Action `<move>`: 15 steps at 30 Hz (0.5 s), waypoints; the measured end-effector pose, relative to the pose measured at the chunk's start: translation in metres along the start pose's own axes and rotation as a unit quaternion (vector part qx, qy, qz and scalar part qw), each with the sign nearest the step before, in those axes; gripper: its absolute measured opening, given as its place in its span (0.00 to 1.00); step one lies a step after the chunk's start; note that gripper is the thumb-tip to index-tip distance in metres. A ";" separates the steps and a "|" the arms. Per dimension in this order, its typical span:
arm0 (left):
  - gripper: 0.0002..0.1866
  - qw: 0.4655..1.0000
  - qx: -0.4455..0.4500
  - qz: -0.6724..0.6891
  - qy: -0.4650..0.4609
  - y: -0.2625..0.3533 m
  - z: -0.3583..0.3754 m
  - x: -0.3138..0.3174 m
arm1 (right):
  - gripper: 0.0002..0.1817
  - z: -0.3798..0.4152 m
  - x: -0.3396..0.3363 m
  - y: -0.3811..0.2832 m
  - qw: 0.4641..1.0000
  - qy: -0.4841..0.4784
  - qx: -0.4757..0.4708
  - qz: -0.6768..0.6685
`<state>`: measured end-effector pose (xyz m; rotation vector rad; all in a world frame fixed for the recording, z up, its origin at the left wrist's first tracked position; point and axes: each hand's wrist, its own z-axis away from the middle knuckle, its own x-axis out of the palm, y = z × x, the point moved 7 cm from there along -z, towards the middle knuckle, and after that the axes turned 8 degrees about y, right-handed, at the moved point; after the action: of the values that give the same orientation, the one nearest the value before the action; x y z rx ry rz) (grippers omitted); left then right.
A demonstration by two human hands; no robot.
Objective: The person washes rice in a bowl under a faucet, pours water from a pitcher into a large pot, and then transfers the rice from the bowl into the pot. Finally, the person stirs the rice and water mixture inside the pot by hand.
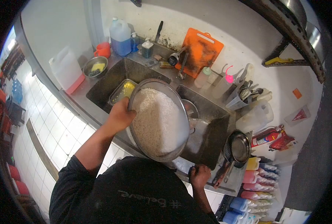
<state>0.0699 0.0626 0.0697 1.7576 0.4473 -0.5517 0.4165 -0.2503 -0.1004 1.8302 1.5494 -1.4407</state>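
Observation:
My left hand [122, 115] grips the left rim of a large metal bowl [185, 140] with its fingers closed. White rice [158, 119] fills much of the bowl, which is held tilted over the divider between two sink basins. My right hand [200, 175] is at the front of the steel sink, its fingers curled over the sink edge [181, 164]. Under the bowl, the right basin [214, 130] holds a round metal pan [191, 108], partly hidden. In the left basin [98, 89] lies a rectangular metal tray [117, 93] with yellow bits in it.
Behind the sink stand a blue-liquid jug [120, 41], soap bottles, an orange cutting board [201, 52] and a utensil container [236, 100]. Left are a pink-liquid jug [67, 71] and a small bowl [95, 67] with a sponge. Frying pans [238, 147] sit at the right edge.

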 end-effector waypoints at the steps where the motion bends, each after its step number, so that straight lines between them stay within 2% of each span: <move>1: 0.15 1.000 0.003 -0.004 0.001 0.001 0.000 0.000 | 0.13 0.002 0.002 0.003 1.000 0.000 0.000 0.001; 8: 0.15 1.000 0.018 -0.004 -0.004 0.006 0.000 0.001 | 0.14 0.006 0.011 0.011 1.000 -0.001 0.004 0.001; 15: 0.15 1.000 -0.007 -0.025 -0.015 0.011 0.000 0.000 | 0.15 0.006 0.010 0.010 1.000 -0.009 0.004 0.004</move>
<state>0.0760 0.0597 0.0781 1.7259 0.4739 -0.6068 0.4210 -0.2530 -0.1150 1.8206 1.5268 -1.4591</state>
